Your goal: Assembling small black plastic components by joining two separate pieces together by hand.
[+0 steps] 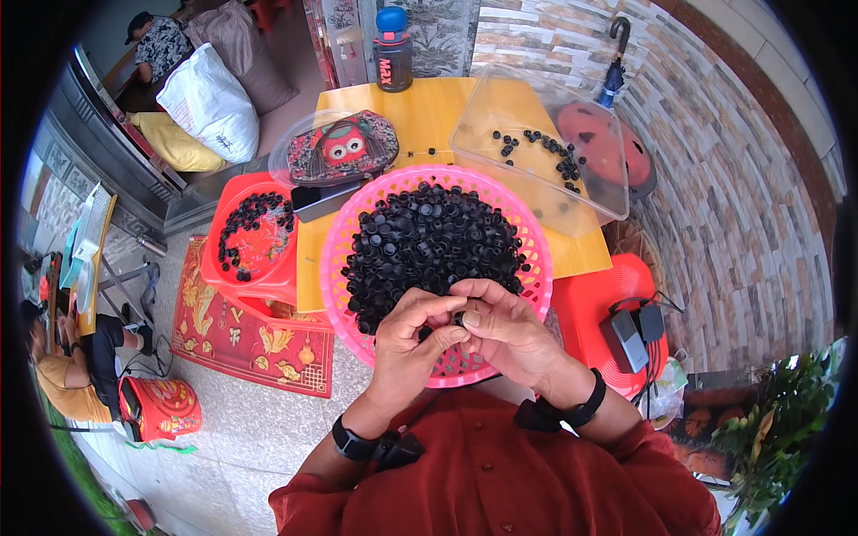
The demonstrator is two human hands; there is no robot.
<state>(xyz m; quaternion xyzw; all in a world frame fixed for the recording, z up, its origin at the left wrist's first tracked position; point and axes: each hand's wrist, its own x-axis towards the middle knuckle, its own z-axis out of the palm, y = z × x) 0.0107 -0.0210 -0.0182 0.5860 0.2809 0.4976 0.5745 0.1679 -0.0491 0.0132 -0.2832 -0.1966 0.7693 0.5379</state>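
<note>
My left hand [413, 338] and my right hand [511, 332] meet over the near side of a pink plastic basket [334, 268]. Between their pinched fingertips is a small black cap [458, 318], partly hidden by the fingers. Both thumbs and forefingers press close around it, so I cannot tell which hand bears it more. Beneath and beyond the hands, the basket holds a large heap of small round black caps [429, 237]. Some of its bare lattice shows just below my fingers.
On the yellow wooden table [438, 112] stand a dark bottle with a blue lid [392, 54], an owl-patterned pouch [344, 147] and a clear plastic bin [617, 201] with scattered caps. Red stools flank it; the right one [585, 304] carries black adapters [628, 339]. A person [71, 375] sits far left.
</note>
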